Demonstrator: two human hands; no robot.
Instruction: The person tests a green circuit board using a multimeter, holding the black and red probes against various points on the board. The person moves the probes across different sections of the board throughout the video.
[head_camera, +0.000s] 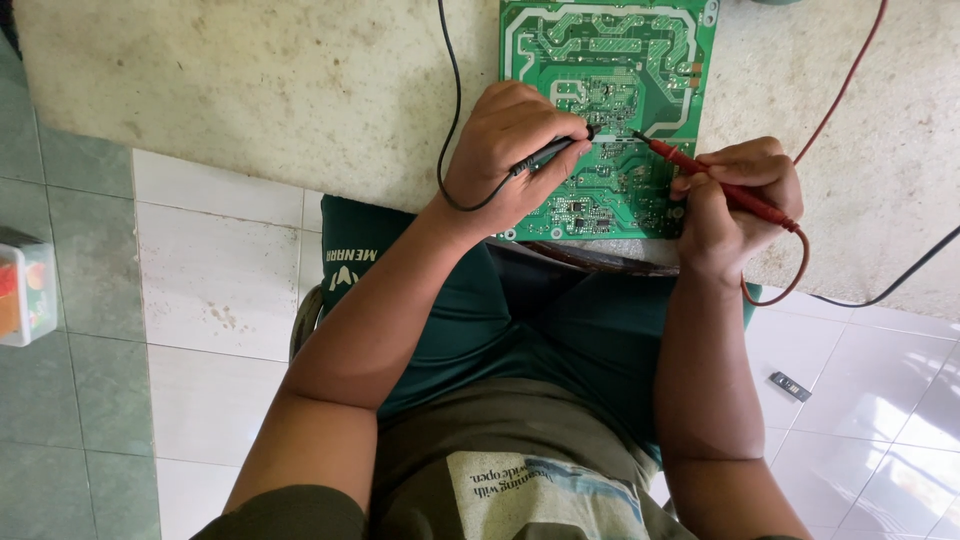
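On the worn tabletop (250, 90) lies the green circuit board (610, 110); my left hand (505, 155) pinches the black probe (548, 155), right hand (735, 205) pinches the red probe (705, 175) — close tips, a slip could bridge solder joints

Left hand (505, 160) sits at about 11 o'clock from centre, fingers curled in a pen grip, forearm running down toward 7 o'clock. Right hand (735, 205) sits at about 2 o'clock, likewise closed in a pen grip, forearm dropping toward 5 o'clock. Both elbows bent.
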